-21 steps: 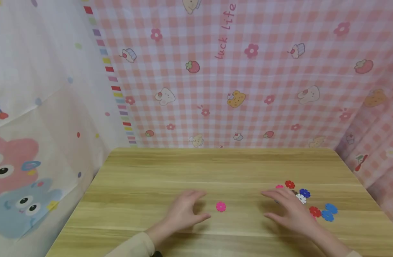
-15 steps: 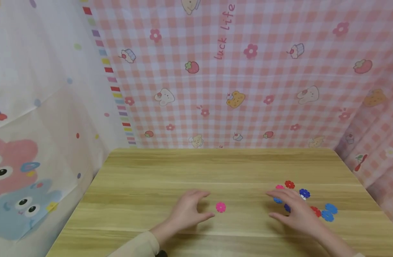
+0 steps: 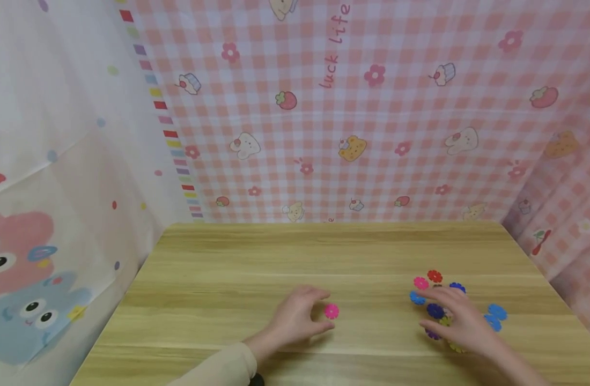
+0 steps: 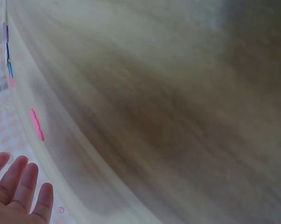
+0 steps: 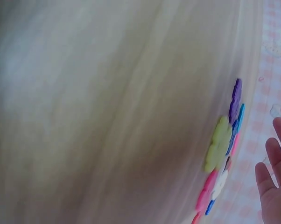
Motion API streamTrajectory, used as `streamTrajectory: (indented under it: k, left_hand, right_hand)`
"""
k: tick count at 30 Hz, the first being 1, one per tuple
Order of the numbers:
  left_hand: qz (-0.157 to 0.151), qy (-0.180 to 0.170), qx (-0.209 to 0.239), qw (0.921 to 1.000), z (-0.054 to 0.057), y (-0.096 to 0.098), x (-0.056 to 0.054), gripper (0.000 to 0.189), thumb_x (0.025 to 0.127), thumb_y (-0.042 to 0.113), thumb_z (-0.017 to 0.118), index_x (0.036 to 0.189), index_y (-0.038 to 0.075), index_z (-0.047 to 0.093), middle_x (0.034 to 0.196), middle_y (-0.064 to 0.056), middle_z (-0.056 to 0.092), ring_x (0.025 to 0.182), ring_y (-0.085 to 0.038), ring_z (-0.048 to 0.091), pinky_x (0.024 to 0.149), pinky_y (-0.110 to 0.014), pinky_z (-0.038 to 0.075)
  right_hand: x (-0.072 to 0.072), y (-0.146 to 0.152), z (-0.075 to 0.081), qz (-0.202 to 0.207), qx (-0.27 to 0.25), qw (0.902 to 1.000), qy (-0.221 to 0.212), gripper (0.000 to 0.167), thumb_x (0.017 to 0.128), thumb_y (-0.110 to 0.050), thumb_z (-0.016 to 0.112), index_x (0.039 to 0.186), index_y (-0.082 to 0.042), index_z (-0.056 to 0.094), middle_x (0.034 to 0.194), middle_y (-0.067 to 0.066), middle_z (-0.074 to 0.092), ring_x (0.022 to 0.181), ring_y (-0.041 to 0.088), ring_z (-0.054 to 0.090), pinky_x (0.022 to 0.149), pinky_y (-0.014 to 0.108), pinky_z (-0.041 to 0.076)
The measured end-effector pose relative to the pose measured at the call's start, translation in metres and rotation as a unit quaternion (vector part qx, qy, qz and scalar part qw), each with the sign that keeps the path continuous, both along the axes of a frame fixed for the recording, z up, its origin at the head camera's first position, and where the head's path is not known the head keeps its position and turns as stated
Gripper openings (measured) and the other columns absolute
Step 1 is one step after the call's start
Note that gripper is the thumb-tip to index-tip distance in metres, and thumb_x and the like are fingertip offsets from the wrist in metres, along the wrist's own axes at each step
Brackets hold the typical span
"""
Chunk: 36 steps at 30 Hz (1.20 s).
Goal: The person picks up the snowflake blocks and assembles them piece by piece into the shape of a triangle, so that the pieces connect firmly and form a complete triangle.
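Note:
A pink flower-shaped disc (image 3: 331,311) lies by itself near the middle of the table. My left hand (image 3: 295,319) is just left of it, thumb and fingers spread apart on either side, holding nothing. In the left wrist view the disc (image 4: 37,124) shows edge-on beyond the fingers. My right hand (image 3: 456,319) hovers over a loose group of similar discs, its thumb and fingers parted with nothing between them. Around it show a light blue disc (image 3: 418,298), a dark blue disc (image 3: 435,311) and a red disc (image 3: 434,276). The hand hides part of the group.
Two overlapping blue discs (image 3: 494,322) lie right of my right hand. In the right wrist view, a yellow-green disc (image 5: 218,144) and a purple disc (image 5: 235,101) lie with others. A pink checked cloth (image 3: 324,134) hangs behind the wooden table (image 3: 275,252).
My left hand has moved right, closer to the single pink disc. My right hand has also moved right over the group, uncovering discs on its left side. The discs stay in place.

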<state>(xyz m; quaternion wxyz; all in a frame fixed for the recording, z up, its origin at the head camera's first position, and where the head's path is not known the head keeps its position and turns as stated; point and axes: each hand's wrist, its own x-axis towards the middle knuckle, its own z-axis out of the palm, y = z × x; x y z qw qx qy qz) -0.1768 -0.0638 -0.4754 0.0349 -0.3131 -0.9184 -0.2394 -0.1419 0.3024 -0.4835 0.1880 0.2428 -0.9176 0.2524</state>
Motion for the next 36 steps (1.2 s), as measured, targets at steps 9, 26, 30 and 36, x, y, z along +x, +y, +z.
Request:
streamTrajectory:
  k: [9, 26, 30, 36]
  left_hand:
    - [0.008, -0.035, 0.004, 0.9993, -0.006, 0.005, -0.006, 0.061, 0.078, 0.038, 0.084, 0.128, 0.008, 0.064, 0.122, -0.003, 0.066, 0.115, -0.021, 0.058, 0.103, -0.038, 0.045]
    - [-0.027, -0.103, 0.044, 0.9934, -0.016, 0.007, -0.014, 0.055, 0.076, 0.025, 0.086, 0.125, 0.008, 0.067, 0.123, -0.002, 0.065, 0.116, -0.018, 0.056, 0.104, -0.036, 0.041]
    - [-0.017, -0.120, 0.050, 0.9913, -0.017, 0.007, -0.016, 0.055, 0.076, 0.022, 0.086, 0.126, 0.010, 0.067, 0.123, -0.001, 0.063, 0.116, -0.018, 0.055, 0.104, -0.036, 0.041]
    - [-0.017, -0.123, 0.051, 0.9910, -0.020, 0.008, -0.019, 0.053, 0.076, 0.019, 0.086, 0.125, 0.011, 0.068, 0.119, 0.001, 0.062, 0.112, -0.016, 0.055, 0.102, -0.034, 0.042]
  right_hand:
    - [0.002, 0.014, -0.005, 0.023, 0.016, 0.9995, 0.015, 0.066, 0.061, -0.021, 0.094, 0.121, -0.015, 0.068, 0.114, -0.004, 0.066, 0.104, 0.012, 0.052, 0.075, 0.039, 0.052]
    - [0.008, 0.035, -0.016, 0.002, 0.044, 0.9986, -0.029, 0.051, 0.062, -0.035, 0.093, 0.108, -0.027, 0.072, 0.109, -0.009, 0.064, 0.103, 0.012, 0.052, 0.085, 0.031, 0.042]
    - [0.007, 0.036, -0.016, 0.016, 0.041, 0.9986, -0.027, 0.048, 0.062, -0.035, 0.092, 0.106, -0.031, 0.072, 0.107, -0.013, 0.063, 0.101, 0.010, 0.052, 0.086, 0.025, 0.038]
    - [0.005, 0.037, -0.019, 0.034, 0.053, 0.9978, -0.019, 0.046, 0.062, -0.035, 0.092, 0.103, -0.035, 0.072, 0.105, -0.016, 0.062, 0.099, 0.008, 0.051, 0.082, 0.027, 0.041]
